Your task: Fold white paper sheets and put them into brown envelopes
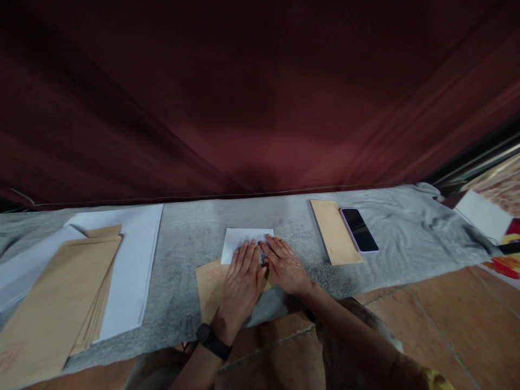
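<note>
A white sheet of paper [235, 238], seemingly folded small, lies in front of me on the grey cloth. Both palms press down on it: my left hand [244, 273] has its fingers stretched out over the middle, and my right hand [284, 262] lies flat across the right side. The fingertips of the two hands come close together near the paper's far edge. Beneath the paper and my left hand is a brown envelope [209, 276], partly hidden by the hands. A black watch sits on my left wrist.
To the left, a pile of brown envelopes [52, 292] rests on large white sheets [136, 271]. On the right lie another brown envelope [335, 233] and a phone [359, 230]. A dark red curtain [260, 108] hangs behind the cloth-covered surface [182, 227]. Tiled floor [447, 319] shows below.
</note>
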`<state>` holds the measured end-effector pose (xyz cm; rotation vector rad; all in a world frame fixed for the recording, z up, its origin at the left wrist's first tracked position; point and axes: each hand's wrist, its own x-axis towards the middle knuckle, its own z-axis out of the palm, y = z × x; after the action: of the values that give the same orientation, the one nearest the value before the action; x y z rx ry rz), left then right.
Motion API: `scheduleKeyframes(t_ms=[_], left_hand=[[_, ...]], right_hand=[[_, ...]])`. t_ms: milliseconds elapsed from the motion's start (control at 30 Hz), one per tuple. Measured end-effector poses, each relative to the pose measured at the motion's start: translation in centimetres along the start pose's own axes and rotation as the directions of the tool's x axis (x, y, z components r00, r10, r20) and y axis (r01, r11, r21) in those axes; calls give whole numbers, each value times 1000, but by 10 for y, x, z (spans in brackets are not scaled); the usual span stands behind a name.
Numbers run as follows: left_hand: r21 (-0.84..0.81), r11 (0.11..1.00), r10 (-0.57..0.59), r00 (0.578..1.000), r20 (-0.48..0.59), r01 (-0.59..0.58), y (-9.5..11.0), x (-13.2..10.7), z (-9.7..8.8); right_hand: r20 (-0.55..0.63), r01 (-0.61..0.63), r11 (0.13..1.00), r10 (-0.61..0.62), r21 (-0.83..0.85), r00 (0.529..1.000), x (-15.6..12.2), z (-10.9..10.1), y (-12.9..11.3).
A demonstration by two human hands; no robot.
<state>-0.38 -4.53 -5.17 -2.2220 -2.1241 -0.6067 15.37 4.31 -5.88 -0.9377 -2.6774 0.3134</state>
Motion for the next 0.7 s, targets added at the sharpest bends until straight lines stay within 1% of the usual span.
scheduleKeyframes(t_ms=[100,233,533,700], left_hand=[[59,998,18,999,39,-20,3,-6,2],[104,993,51,996,74,-59,0,-8,-1],[116,991,53,993,107,-65,-1,-7,-1],[126,991,31,994,107,-45,-3,-9,-1]], right_hand=[[8,6,1000,-6,-5,1000,0,3,1],[2,0,1000,0,-24,1000,0,6,1],[21,-29,998,30,-55,999,-2,7,0],[20,-77,995,79,-69,997,-4,5,-5]])
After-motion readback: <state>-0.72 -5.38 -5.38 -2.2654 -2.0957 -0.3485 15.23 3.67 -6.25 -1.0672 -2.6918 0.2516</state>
